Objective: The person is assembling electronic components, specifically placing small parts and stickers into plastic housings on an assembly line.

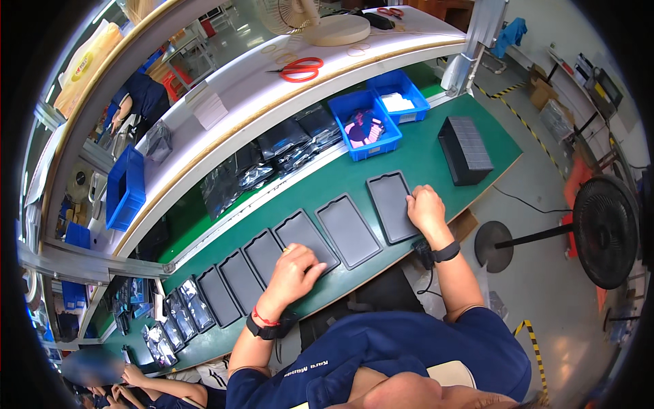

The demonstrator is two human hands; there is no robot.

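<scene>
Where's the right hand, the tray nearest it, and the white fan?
Right hand (428, 208): head view, on the back of the hand.
Tray (392, 207): head view, on its flat inside.
White fan (338, 31): head view, on its round base.

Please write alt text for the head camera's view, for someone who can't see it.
A person reaches over a row of shallow dark grey trays on a green workbench, the right hand at the edge of the rightmost tray, the left hand over trays further left. Two blue bins stand beyond the row; a black fan stands at right.
</scene>
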